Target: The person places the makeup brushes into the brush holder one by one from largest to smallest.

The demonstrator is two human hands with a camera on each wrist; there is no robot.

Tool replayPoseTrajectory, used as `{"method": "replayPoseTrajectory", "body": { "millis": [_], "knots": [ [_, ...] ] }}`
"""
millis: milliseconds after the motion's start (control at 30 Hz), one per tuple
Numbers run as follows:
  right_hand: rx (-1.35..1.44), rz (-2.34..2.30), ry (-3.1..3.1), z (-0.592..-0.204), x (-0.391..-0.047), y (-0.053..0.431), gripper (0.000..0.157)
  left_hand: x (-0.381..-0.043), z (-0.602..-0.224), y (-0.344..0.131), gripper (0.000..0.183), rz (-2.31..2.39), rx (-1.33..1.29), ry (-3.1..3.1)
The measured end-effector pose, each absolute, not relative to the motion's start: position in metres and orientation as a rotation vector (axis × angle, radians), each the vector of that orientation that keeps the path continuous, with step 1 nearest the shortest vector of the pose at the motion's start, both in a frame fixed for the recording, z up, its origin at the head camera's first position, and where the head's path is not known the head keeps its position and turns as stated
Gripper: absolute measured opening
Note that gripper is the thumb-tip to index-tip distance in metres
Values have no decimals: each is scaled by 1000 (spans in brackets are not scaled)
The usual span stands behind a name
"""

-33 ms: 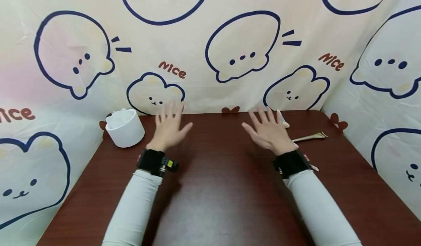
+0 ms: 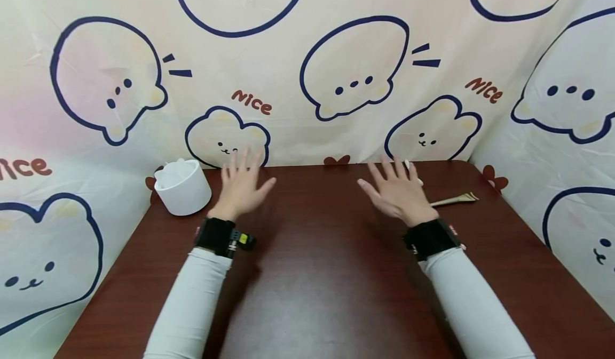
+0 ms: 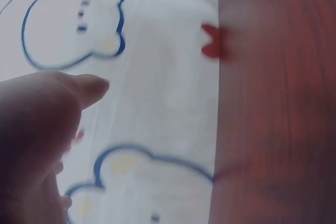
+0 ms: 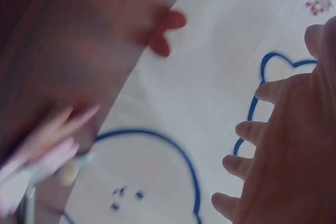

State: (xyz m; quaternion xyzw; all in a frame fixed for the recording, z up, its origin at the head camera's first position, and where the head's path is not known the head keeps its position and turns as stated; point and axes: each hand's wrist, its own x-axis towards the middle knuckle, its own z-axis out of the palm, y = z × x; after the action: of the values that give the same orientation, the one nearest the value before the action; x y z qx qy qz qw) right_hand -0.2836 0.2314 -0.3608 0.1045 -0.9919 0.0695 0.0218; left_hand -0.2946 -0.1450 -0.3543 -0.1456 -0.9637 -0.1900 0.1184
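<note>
My left hand (image 2: 240,187) is held over the far left part of the table, fingers spread and holding nothing. To its left stands a white round tub (image 2: 184,192) with crumpled white stuff inside. My right hand (image 2: 400,194) hovers over the far right part, also spread and free of any object. Beside it lies a slender pale gold-green thing (image 2: 455,199) with a flared end. A small white item (image 2: 420,182) is mostly hidden behind the right fingers. Several slender pale things (image 4: 47,148) appear blurred in the right wrist view; their kind cannot be told.
The dark brown wooden table (image 2: 312,295) reaches back to a cloth backdrop (image 2: 288,81) printed with bear faces and the word "Nice". The cloth also hangs along the left and right sides. Both wrists wear black bands.
Both hands have drifted slightly apart: the left one a little to the left, the right one a little to the right. The things on the table have not moved.
</note>
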Motion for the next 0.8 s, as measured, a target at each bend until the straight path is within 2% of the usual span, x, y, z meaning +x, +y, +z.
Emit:
{"method": "replayPoseTrajectory", "body": {
  "millis": [133,300,500,633,800],
  "knots": [
    [296,214,-3034,-360,-283,269,86,-292,-345,-189,75,-600,-339,-2791],
    [208,264,-2943,-363,-289,319,76,-287,-341,-252,69,-685,-194,-2684],
    [3,469,-3002,-362,-294,375,69,-284,-348,-322,64,-878,42,-2560],
    [-89,588,-3075,-361,-296,403,61,-283,-356,-350,66,-1022,232,-2540],
    [-353,889,-3140,-372,-303,424,73,-287,-365,-364,76,-1414,462,-2511]
  ]
}}
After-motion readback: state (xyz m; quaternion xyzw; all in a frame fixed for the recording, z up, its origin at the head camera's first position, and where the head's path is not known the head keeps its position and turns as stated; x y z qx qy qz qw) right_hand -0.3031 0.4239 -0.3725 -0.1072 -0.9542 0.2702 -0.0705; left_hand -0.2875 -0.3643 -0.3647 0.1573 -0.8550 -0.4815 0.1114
